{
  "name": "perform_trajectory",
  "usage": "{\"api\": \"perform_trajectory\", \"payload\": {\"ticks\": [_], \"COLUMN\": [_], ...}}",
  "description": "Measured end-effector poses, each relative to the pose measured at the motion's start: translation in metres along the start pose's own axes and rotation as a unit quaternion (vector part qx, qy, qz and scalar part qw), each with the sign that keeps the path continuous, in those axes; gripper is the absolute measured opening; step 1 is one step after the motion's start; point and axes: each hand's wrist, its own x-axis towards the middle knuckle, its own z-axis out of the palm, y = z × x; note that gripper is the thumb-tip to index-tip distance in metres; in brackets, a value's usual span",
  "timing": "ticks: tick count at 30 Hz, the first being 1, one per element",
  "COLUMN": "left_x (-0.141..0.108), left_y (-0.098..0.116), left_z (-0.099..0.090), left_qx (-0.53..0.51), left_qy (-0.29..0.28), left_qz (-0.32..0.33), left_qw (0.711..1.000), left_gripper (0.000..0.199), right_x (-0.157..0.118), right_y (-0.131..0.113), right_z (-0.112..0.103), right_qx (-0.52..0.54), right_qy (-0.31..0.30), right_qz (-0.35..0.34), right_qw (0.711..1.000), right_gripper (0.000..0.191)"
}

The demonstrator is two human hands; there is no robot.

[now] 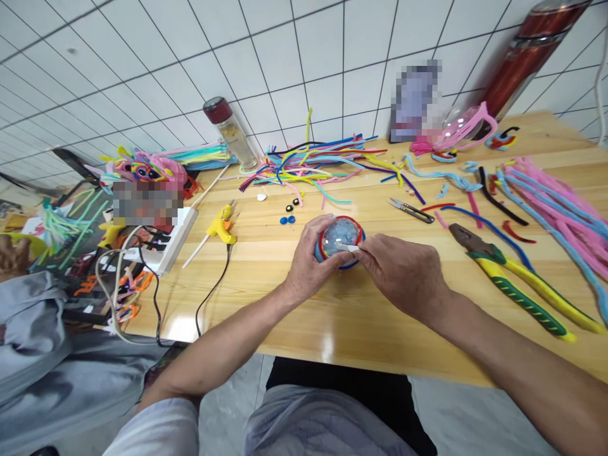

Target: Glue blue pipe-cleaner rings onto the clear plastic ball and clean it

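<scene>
My left hand (311, 256) is wrapped round a clear, rounded plastic ball (336, 233) edged with red and blue pipe cleaner, held just above the wooden table. Between the thumb and fingers of my right hand (401, 269) is a small flat white strip (349, 247), its tip against the ball's face. What the strip is, I cannot make out. Small blue discs (287, 220) and black-and-white eye pieces (293, 205) lie beyond my left hand. Thread snips (411, 210) rest to the right of the ball.
On the left are a yellow glue gun (221, 226) with its cord and a white power strip (173, 244). Pliers (503, 269) and pink pipe cleaners (553, 209) lie right; more pipe cleaners (308, 161) and a glass bottle (232, 133) stand at the back. A co-worker's sleeve (33, 310) shows far left.
</scene>
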Motion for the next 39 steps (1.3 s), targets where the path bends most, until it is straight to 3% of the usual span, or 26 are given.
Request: {"api": "perform_trajectory", "payload": {"ticks": [15, 25, 34, 39], "left_x": [-0.002, -0.003, -0.005, -0.008], "left_y": [0.004, 0.005, 0.009, 0.005], "left_z": [0.003, 0.004, 0.004, 0.009], "left_qx": [0.001, -0.003, 0.019, -0.015], "left_qy": [0.016, 0.025, 0.023, 0.031], "left_qz": [-0.011, -0.020, -0.033, -0.061], "left_qw": [1.000, 0.999, 0.999, 0.998], "left_gripper": [0.057, 0.058, 0.061, 0.073], "right_x": [-0.002, -0.002, -0.001, -0.001], "right_y": [-0.013, -0.016, -0.017, -0.011], "right_z": [0.000, -0.002, -0.001, -0.001], "right_qx": [-0.022, -0.014, 0.008, 0.027], "right_qy": [0.042, 0.035, 0.015, 0.019], "right_qz": [0.022, 0.036, 0.060, 0.068], "right_qw": [0.999, 0.999, 0.998, 0.997], "right_gripper": [0.038, 0.036, 0.038, 0.041]}}
